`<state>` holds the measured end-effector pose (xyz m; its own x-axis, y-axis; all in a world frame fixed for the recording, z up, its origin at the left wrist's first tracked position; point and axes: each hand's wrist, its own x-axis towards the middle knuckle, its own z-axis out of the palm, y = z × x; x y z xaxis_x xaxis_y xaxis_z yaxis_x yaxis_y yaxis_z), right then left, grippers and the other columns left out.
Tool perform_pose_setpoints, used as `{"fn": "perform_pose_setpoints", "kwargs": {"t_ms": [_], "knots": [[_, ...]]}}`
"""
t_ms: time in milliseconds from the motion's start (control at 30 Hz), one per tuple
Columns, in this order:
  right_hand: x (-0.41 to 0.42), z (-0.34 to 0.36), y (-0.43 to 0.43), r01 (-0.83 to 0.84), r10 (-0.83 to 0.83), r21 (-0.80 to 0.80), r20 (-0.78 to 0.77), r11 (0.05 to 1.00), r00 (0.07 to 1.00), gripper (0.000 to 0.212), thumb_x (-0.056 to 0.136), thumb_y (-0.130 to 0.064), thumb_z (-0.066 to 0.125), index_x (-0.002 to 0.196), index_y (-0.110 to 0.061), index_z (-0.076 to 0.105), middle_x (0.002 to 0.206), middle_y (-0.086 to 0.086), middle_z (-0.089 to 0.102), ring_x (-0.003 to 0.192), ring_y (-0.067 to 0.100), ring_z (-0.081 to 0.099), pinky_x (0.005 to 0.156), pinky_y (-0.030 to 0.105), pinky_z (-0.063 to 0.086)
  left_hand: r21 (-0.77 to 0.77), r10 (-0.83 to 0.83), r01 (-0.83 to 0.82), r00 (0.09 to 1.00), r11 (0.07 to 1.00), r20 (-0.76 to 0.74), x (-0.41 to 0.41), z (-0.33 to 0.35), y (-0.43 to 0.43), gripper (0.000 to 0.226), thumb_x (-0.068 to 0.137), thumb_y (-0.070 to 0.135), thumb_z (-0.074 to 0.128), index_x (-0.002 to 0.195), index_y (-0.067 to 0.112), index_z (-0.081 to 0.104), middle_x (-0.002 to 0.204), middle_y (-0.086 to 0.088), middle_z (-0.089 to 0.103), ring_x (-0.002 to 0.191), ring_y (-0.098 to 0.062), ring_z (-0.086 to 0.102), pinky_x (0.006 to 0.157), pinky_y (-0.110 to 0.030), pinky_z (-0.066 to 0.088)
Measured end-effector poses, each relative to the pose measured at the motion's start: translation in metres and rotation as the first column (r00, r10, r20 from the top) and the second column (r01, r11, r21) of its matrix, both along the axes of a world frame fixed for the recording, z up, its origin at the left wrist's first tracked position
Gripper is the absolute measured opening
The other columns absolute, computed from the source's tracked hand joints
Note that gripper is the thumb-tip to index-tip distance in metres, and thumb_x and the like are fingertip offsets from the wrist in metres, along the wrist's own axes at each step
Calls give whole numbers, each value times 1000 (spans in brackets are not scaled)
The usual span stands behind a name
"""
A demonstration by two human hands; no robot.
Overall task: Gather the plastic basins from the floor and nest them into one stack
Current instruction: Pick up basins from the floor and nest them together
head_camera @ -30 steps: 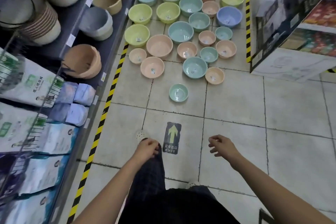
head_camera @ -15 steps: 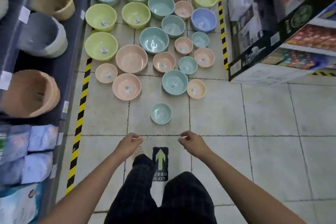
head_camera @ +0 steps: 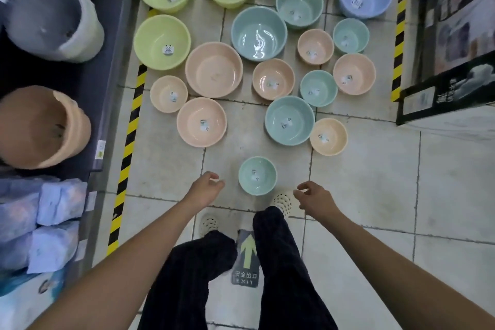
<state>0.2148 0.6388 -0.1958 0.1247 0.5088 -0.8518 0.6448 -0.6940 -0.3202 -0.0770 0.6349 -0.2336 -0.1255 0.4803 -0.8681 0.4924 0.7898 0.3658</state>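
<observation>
Several plastic basins in green, teal, peach and blue lie open side up on the tiled floor. Nearest me is a small teal basin [head_camera: 257,176], alone in front of my feet. Behind it sit a larger teal basin [head_camera: 289,120], a small orange basin [head_camera: 328,136] and a peach basin [head_camera: 201,122]. My left hand [head_camera: 206,188] hangs just left of the small teal basin, fingers loosely curled, holding nothing. My right hand [head_camera: 312,197] hangs just right of it, also loosely curled and holding nothing. Neither hand touches a basin.
A dark shelf [head_camera: 107,61] on the left holds stacked basins, with wrapped packs [head_camera: 48,222] below. Yellow-black tape [head_camera: 128,142] marks its edge. A large carton [head_camera: 450,61] stands at the right. My feet straddle an arrow floor sticker [head_camera: 246,260].
I have walked forward to the basins; the small teal basin is now right in front of my feet. Both hands have come forward to either side of it.
</observation>
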Motion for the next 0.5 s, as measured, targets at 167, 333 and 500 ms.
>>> {"fn": "perform_pose_setpoints", "kwargs": {"t_ms": [167, 333, 500], "knots": [[6, -138, 34, 73, -73, -65, 13, 995, 997, 33, 93, -31, 59, 119, -12, 62, 98, 10, 71, 84, 28, 72, 83, 45, 60, -11, 15, -15, 1000, 1000, -20, 13, -135, 44, 49, 94, 40, 59, 135, 17, 48, 135, -9, 55, 118, -25, 55, 100, -33, 44], [-1, -300, 43, 16, -10, -82, 82, 997, 997, 44, 95, -33, 55, 135, -14, 52, 93, 4, 69, 86, 24, 65, 80, 33, 52, -27, 16, -16, 1000, 1000, 1, 25, -299, 62, 54, 93, 37, 62, 139, 15, 45, 144, -12, 49, 127, -24, 51, 100, -31, 42], [-13, -456, 31, 16, -3, -93, 129, 996, 992, 59, 97, -35, 57, 147, -9, 39, 120, 15, 67, 108, 33, 64, 85, 34, 49, -27, -17, 19, 998, 999, 68, 32, -451, 47, 74, 84, 32, 75, 146, 17, 38, 152, -8, 41, 134, -24, 45, 96, -26, 39]]}}
